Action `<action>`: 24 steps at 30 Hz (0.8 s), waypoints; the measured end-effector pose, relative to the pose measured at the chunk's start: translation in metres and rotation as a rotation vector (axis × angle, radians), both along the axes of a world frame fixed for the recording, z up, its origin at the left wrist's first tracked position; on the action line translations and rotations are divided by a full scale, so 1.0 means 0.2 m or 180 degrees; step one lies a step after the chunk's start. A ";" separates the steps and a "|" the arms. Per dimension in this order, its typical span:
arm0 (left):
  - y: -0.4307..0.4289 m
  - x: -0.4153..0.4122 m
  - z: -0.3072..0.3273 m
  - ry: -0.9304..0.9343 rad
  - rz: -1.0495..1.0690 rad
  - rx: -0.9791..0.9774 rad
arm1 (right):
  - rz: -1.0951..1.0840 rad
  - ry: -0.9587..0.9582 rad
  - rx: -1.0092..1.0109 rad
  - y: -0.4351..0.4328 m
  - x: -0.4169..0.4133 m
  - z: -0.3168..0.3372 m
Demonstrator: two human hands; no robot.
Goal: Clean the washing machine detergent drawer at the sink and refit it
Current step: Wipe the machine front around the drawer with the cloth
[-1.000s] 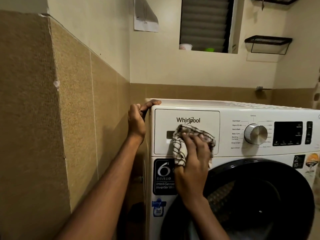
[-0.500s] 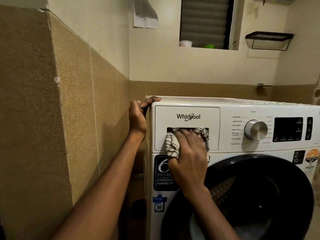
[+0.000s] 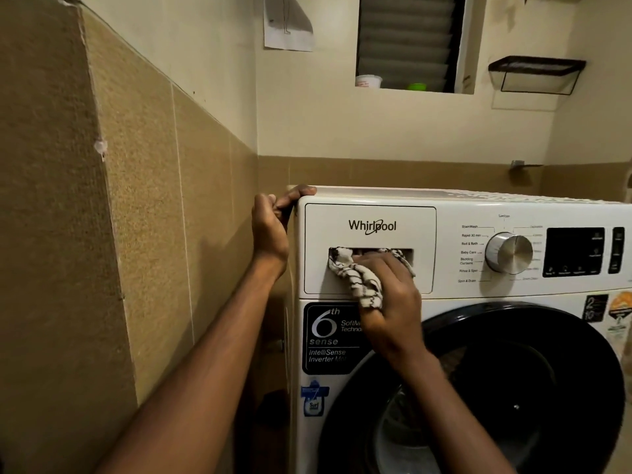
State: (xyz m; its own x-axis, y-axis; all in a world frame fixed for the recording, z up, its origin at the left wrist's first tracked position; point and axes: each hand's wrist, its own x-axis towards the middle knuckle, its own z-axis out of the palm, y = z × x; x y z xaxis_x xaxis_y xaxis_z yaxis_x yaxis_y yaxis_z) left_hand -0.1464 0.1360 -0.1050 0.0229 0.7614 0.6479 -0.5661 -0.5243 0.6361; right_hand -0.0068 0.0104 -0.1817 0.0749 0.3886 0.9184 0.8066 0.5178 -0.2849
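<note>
"Whirlpool" stands on the detergent drawer front, "6th sense IntelliSense Inverter" on the black sticker, "StainWash", "Rapid 30 min", "Baby Care" beside the dial, and seemingly "Surf" on the blue sticker.

Pretty tight squeeze on the left of the frame: the tiled wall is running right alongside the washing machine, and my left hand is filling the top of that narrow gap, thumb hooking over the machine's corner. Mid-frame, my right hand and the checked cloth are plugging most of the handle slot in the detergent drawer, with only a sliver showing open at its right end. The dial is sticking out just right of the drawer. Upper centre, above the machine's top, I'm seeing open air.
</note>
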 end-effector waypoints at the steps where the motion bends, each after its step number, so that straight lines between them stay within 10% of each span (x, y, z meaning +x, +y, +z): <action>1: 0.00 0.00 0.00 0.0020 0.0013 0.0009 | -0.0098 -0.0185 0.0012 -0.01 0.05 0.00; 6: 0.05 -0.02 -0.01 0.0053 -0.0029 -0.0010 | -0.1104 -0.0180 -0.0020 0.01 -0.05 -0.04; 14: 0.08 -0.01 -0.02 0.0055 -0.0100 -0.0021 | 0.0178 0.0175 -0.0002 -0.01 -0.01 -0.03; 20: 0.03 -0.01 -0.02 0.0047 -0.0007 0.0053 | -0.1136 -0.0176 -0.0097 -0.02 -0.05 -0.08; 24: 0.05 -0.01 -0.02 0.0097 -0.0058 0.0021 | -0.0771 0.0264 -0.0204 0.02 -0.22 -0.06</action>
State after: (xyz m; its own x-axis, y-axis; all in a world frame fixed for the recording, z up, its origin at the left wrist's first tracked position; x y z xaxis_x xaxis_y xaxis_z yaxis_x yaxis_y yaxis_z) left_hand -0.1489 0.1451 -0.1082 0.0564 0.7564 0.6516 -0.5560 -0.5183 0.6498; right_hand -0.0503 0.0140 -0.1936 0.2469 0.4073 0.8793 0.8774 0.2912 -0.3813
